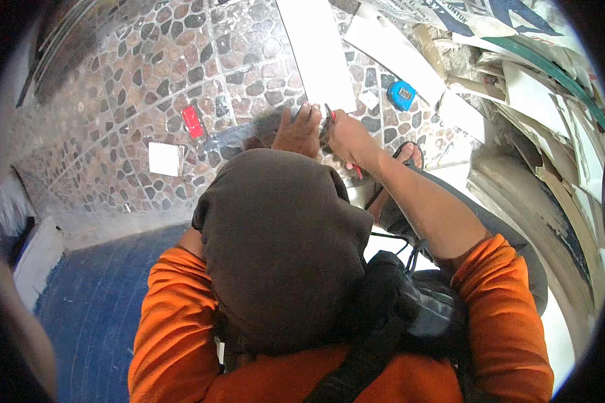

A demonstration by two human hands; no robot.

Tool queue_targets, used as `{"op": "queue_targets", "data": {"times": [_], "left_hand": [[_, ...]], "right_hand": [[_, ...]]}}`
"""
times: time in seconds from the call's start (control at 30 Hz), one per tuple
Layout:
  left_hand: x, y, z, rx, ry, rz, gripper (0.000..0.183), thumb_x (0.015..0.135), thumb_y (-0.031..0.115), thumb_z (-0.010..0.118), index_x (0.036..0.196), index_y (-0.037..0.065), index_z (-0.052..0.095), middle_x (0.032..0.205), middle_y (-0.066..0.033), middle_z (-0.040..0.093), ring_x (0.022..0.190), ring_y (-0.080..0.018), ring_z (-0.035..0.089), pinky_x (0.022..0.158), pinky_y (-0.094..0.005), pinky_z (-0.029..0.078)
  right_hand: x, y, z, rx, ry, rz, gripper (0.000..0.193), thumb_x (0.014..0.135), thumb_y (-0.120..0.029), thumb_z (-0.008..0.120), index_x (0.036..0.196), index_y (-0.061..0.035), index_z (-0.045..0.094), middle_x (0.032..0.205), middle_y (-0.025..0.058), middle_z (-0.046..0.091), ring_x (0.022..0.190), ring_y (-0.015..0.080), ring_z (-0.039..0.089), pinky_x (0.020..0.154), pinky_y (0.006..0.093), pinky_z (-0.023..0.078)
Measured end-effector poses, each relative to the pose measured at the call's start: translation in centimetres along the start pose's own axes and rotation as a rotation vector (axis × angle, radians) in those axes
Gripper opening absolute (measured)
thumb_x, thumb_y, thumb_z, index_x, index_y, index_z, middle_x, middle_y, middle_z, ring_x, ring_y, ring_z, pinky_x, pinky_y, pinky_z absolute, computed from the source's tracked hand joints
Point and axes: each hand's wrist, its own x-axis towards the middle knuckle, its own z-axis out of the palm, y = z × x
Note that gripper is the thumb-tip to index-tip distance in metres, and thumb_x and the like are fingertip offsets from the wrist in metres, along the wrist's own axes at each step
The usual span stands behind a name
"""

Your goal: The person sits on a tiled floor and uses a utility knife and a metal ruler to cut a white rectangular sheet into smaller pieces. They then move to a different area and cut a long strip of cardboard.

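Note:
A long white board [323, 60] lies on the pebble-patterned floor, its near end in front of me. Fingers stretched out, my left hand [299, 133] lies flat at the left corner of that end. My right hand [351, 140] is closed round a slim red tool [358, 172] with a dark tip, held against the board's near edge. Its grip hides most of the tool, so I cannot tell the exact kind. To the left of my left hand, a long dark grey strip [242, 134] lies on the floor. A blue tape measure [401, 95] sits right of the board.
A red flat object [192, 121] and a white square piece [166, 159] lie at left. Another white board [400, 50] slants beyond the tape measure. Stacked offcuts [538, 101] crowd the right side. A blue surface [101, 316] is at lower left.

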Motion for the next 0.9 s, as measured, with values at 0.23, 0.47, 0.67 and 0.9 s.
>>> {"op": "queue_targets", "data": {"times": [0.23,0.47,0.67,0.9], "left_hand": [[0.1,-0.1,0.2,-0.020,0.022,0.003,0.044,0.095,0.010,0.055,0.137,-0.003,0.053,0.139,-0.0133,0.048,0.139,-0.0288,0.040,0.113,-0.0543,0.033],[0.3,0.4,1.1,-0.041,-0.005,0.000,0.048,0.099,0.014,0.055,0.140,-0.008,0.046,0.139,-0.0151,0.044,0.141,-0.0289,0.032,0.117,-0.0559,0.028],[-0.3,0.2,0.1,0.084,-0.028,0.023,0.052,0.098,0.023,0.055,0.140,-0.007,0.047,0.141,-0.0140,0.039,0.140,-0.0281,0.032,0.116,-0.0537,0.027],[-0.2,-0.1,0.1,0.116,0.000,0.053,0.055,0.096,0.024,0.056,0.140,-0.007,0.048,0.142,-0.0146,0.038,0.140,-0.0299,0.032,0.117,-0.0557,0.027]], "right_hand": [[-1.0,1.9,1.1,0.004,-0.028,-0.036,0.035,0.091,-0.016,0.054,0.115,0.0099,0.053,0.094,0.0373,0.068,0.092,0.0529,0.068,0.083,0.0550,0.054],[-3.7,4.0,1.6,0.067,0.101,-0.017,0.030,0.102,-0.022,0.049,0.116,0.0050,0.048,0.088,0.0375,0.066,0.087,0.0549,0.066,0.081,0.0610,0.051],[-1.2,1.3,0.8,0.082,0.126,-0.052,0.029,0.102,-0.019,0.046,0.116,0.0062,0.048,0.092,0.0379,0.066,0.091,0.0544,0.066,0.084,0.0594,0.051],[-0.7,0.8,0.9,0.042,0.068,-0.025,0.029,0.103,-0.017,0.045,0.118,0.0078,0.046,0.094,0.0370,0.066,0.093,0.0538,0.065,0.084,0.0575,0.051]]}}
